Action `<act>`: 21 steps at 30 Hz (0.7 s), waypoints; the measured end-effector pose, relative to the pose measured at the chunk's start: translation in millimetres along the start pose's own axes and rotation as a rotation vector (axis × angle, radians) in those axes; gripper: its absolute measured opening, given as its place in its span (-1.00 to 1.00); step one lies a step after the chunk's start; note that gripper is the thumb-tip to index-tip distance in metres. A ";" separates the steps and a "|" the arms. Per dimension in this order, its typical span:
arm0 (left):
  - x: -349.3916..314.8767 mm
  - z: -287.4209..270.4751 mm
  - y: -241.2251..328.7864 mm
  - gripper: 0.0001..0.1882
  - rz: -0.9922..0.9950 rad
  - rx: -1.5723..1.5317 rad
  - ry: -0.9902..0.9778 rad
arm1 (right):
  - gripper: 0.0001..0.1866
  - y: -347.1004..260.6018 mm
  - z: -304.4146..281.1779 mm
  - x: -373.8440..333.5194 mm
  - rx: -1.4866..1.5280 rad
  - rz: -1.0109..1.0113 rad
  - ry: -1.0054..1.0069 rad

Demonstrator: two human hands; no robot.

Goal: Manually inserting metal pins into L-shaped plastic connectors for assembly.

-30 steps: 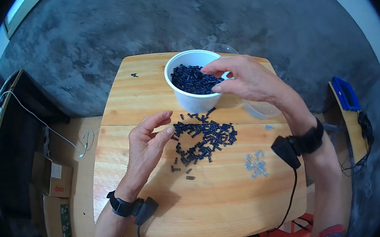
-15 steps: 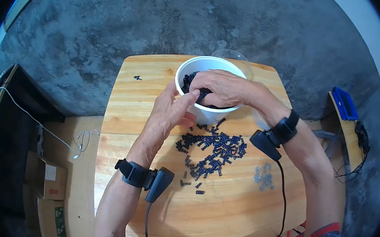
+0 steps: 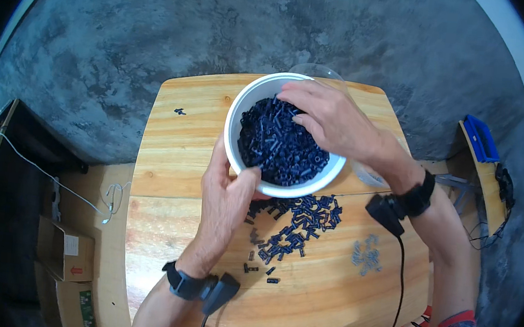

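Note:
A white plastic bucket (image 3: pixel 300 193) is tipped toward me over the table, its inside showing many small black tube-like plastic parts (image 3: pixel 279 149). My left hand (image 3: pixel 225 182) grips the near left of its rim, thumb over the edge and the other fingers behind the wall. Across the right side of the opening lies my right hand (image 3: pixel 336 117), fingers stretched out and thumb apart, with nothing visible in it. Whether its fingertips touch the parts I cannot tell. Below the bucket, a loose pile of similar black parts (image 3: pixel 317 214) is spread on the wooden table (image 3: pixel 199 296).
Small clear pieces (image 3: pixel 366 255) lie right of the pile. A clear round lid (image 3: pixel 318 72) shows behind the bucket, and another clear item (image 3: pixel 369 175) under my right wrist. A few black parts (image 3: pixel 180 111) sit far left. Cables hang from both wrist devices.
My right hand has come up out of the bucket and opened. The bucket is now tipped toward me and nearer, its contents in view. My left hand has shifted along with it.

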State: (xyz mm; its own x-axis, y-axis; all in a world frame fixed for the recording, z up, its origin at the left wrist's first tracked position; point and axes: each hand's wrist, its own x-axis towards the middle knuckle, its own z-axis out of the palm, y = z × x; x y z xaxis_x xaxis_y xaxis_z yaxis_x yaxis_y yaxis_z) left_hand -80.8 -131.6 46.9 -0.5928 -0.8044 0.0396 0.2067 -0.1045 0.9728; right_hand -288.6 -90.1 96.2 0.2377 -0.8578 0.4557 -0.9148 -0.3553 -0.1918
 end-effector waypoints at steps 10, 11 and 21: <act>23.3 0.6 19.6 -0.46 -0.136 -0.051 -0.023 | -0.55 28.0 6.9 -28.3 0.388 0.629 0.376; 21.1 -0.7 24.1 -0.46 -0.093 -0.052 -0.046 | -0.55 21.0 -1.1 -29.9 0.388 0.620 0.375; -63.5 -18.7 83.9 -0.58 0.056 0.049 -0.026 | -0.64 -88.4 -47.1 -33.5 0.801 0.784 0.084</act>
State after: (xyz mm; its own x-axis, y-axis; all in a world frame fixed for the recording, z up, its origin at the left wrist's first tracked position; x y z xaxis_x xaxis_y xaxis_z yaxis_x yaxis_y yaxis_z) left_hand -11.3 -100.2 121.7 -0.6018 -0.7925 0.0991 0.2022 -0.0311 0.9788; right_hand -231.1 -12.5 138.8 -0.3619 -0.9321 0.0147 -0.3207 0.1097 -0.9408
